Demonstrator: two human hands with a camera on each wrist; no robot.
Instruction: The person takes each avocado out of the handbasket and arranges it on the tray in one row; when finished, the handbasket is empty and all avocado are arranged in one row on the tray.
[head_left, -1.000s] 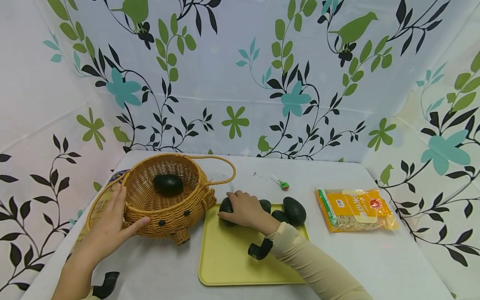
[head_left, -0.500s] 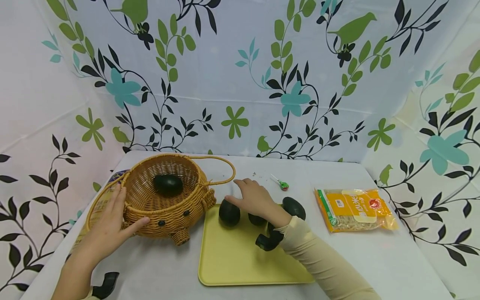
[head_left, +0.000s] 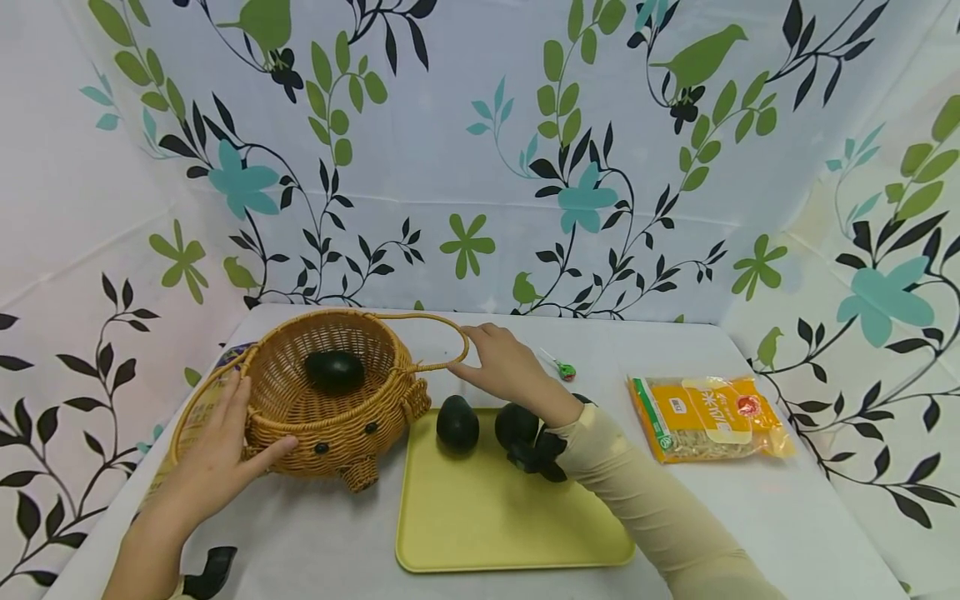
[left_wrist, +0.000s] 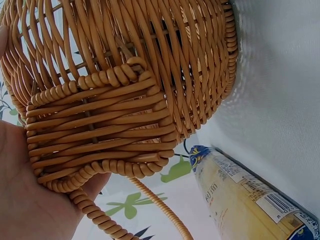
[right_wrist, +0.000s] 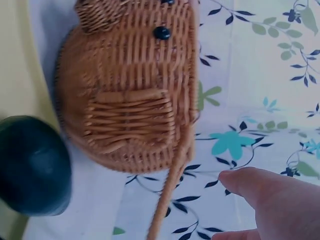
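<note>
A wicker animal-face basket [head_left: 352, 437] with black eyes stands tilted at the left, one dark green avocado [head_left: 334, 372] inside. My left hand [head_left: 213, 458] rests against its left side, thumb spread over the front; in the left wrist view the palm lies by a woven ear [left_wrist: 100, 130]. My right hand [head_left: 510, 371] reaches over the tray's back edge, fingertips right at the basket's right handle [head_left: 435, 367] in the head view. The right wrist view shows its finger extended, nothing grasped. Several avocados [head_left: 457, 425] lie on the yellow tray [head_left: 480, 533], some partly hidden by the right arm.
An orange packet of pale grains [head_left: 708, 421] lies at the right of the white table. A green lollipop [head_left: 566, 371] is behind the tray. Beside the basket lies a yellow-and-blue packet [left_wrist: 245, 200], mostly hidden in the head view. A patterned cloth hangs behind.
My right hand has let go of the leftmost avocado on the tray and moved up and away to the basket's right handle. The left hand and basket have stayed in place.
</note>
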